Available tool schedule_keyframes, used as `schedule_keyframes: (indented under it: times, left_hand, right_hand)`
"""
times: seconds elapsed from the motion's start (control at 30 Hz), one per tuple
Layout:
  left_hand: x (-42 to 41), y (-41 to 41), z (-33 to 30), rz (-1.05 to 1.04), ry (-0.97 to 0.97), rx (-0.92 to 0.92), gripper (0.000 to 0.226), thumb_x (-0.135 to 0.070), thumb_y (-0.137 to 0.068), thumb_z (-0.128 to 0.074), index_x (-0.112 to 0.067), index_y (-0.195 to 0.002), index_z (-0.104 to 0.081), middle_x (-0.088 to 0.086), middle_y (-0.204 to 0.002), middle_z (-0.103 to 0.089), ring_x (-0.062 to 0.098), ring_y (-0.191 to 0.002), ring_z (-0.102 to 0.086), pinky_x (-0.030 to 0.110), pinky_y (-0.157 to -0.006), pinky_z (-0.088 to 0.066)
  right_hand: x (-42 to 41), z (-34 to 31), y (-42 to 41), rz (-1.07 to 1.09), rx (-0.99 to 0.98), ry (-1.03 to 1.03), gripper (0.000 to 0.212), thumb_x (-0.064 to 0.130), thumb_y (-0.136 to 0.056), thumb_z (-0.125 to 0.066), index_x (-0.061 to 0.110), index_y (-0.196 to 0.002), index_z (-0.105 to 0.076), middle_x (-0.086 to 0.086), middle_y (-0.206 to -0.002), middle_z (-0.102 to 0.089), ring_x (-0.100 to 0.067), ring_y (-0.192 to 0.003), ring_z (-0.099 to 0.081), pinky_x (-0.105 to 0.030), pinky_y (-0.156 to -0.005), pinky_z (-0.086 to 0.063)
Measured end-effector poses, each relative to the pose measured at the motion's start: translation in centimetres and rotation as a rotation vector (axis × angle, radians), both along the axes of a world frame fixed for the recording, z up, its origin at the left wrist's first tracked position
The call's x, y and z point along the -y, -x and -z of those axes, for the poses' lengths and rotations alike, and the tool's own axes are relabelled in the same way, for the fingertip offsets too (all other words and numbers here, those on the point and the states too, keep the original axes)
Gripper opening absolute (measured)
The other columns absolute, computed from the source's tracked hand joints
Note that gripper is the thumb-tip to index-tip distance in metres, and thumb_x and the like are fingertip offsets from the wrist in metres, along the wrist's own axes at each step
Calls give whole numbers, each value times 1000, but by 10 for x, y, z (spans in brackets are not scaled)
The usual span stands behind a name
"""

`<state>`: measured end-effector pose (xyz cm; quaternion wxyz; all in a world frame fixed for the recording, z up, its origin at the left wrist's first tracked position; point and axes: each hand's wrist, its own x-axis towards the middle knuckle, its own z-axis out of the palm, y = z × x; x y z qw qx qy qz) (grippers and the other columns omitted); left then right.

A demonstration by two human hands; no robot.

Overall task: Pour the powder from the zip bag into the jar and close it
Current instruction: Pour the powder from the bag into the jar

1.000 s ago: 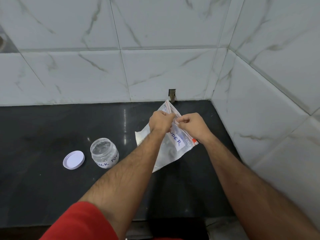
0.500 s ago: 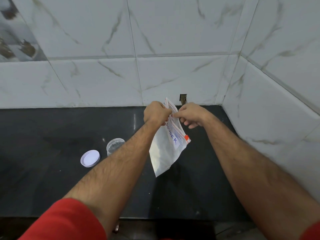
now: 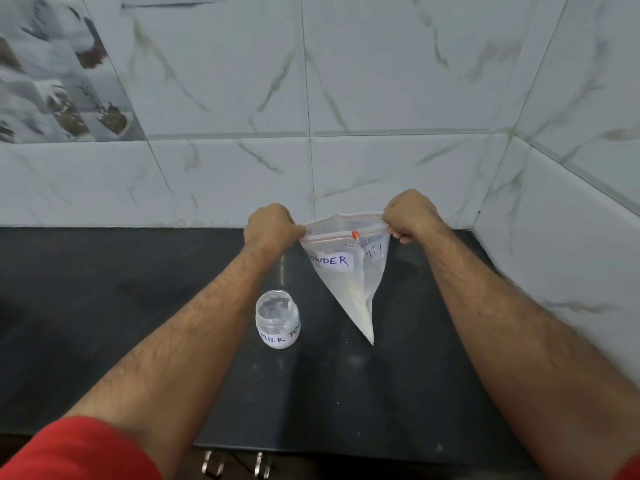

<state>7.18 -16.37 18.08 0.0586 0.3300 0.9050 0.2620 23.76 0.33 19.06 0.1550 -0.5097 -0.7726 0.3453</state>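
Zip bag (image 3: 346, 271): clear plastic, held in the air above the dark surface (image 3: 104, 306), hanging point-down so it forms a narrow triangle. Mouth pulled wide open at the top; red-lined zip track runs along both lips, small orange slider (image 3: 354, 234) sits on the near lip. White paper label on the front, handwritten, reads "OWDER" with "MIL" showing on the folded side panel. Pale cream powder (image 3: 358, 303) gathered in the lower tip.

Left hand (image 3: 272, 228) has its grip pinched tight on the bag's left top corner. Right hand (image 3: 410, 214) is clamped on the right top corner, fingers curled under the rim.

Jar (image 3: 277, 318): small, clear, upright on the surface, no lid on it, below and left of the bag's tip, apart from it. White label low on its side reads "MILK POW".

Behind: white marbled wall tiles (image 3: 381, 81) meeting in a corner at right. Red sleeve (image 3: 79, 452) at lower left.
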Motion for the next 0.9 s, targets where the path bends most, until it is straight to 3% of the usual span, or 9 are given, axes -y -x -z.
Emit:
schedule_keyframes:
  times: [0.07, 0.13, 0.27, 0.33, 0.43, 0.53, 0.67, 0.77, 0.9]
  left_hand:
    - [7, 7, 4, 11, -20, 29, 12, -27, -77, -64, -18, -82, -70, 1, -69, -74, 22, -69, -71, 34, -73, -60]
    - [8, 7, 9, 45, -61, 72, 16, -28, -81, -61, -19, -93, -67, -2, -67, -73, 17, -58, -68, 31, -71, -60]
    - [5, 5, 20, 221, -112, 196, 45, -29, -84, -61, -18, -127, -56, 1, -91, -76, 21, -61, -73, 33, -58, -61]
    - [5, 4, 23, 242, -105, 166, 58, -39, -83, -63, -19, -136, -51, 2, -103, -75, 22, -65, -74, 38, -66, -63]
    - [8, 5, 26, 202, -124, 166, 74, -54, -81, -67, -20, -141, -44, 5, -111, -71, 23, -71, -73, 44, -77, -61]
    - [15, 7, 31, 246, -148, 255, 57, -37, -81, -74, -21, -131, -53, 5, -112, -68, 25, -70, -73, 42, -76, -61]
    - [25, 15, 45, 279, -206, 242, 27, -8, -83, -65, -18, -108, -71, 7, -103, -72, 16, -58, -62, 29, -63, -56]
    - [34, 20, 49, 280, -254, 215, 20, -11, -87, -65, -19, -104, -71, -2, -91, -68, 11, -64, -61, 19, -53, -45]
    - [41, 15, 49, 311, -331, 252, 20, -16, -89, -63, -20, -109, -66, -3, -85, -68, 20, -77, -68, 20, -61, -49]
  right_hand:
    - [9, -4, 12, -11, -38, 39, 29, -2, -80, -46, -2, -90, -74, -15, -73, -74, -28, -63, -66, -42, -73, -62]
    - [21, -5, 24, -14, -77, 97, 27, -1, -87, -43, 2, -89, -70, -14, -71, -70, -27, -66, -66, -34, -63, -60]
    - [38, 0, 40, 13, -130, 107, 30, -1, -91, -42, -5, -94, -71, -10, -55, -68, -30, -67, -68, -38, -69, -60]
    - [44, 3, 45, 15, -134, 112, 32, -1, -91, -42, -10, -100, -71, -4, -40, -61, -32, -68, -68, -38, -70, -59]
    - [52, 8, 48, 0, -139, 137, 29, 1, -94, -46, -8, -105, -71, -7, -54, -65, -32, -70, -72, -38, -68, -60]
    - [57, 14, 50, 24, -162, 124, 23, 6, -94, -53, -4, -106, -70, -8, -66, -67, -18, -51, -66, -28, -52, -59]
    - [64, 18, 53, 76, -176, 93, 28, -3, -92, -45, -3, -103, -70, -15, -67, -72, -26, -59, -75, -39, -66, -65]
    - [65, 19, 49, 133, -184, 55, 34, -7, -87, -40, 5, -98, -70, -14, -66, -70, -18, -45, -68, -27, -46, -58]
    - [65, 22, 50, 194, -269, 147, 33, -9, -91, -41, 0, -107, -67, -17, -71, -70, -28, -62, -74, -43, -72, -64]
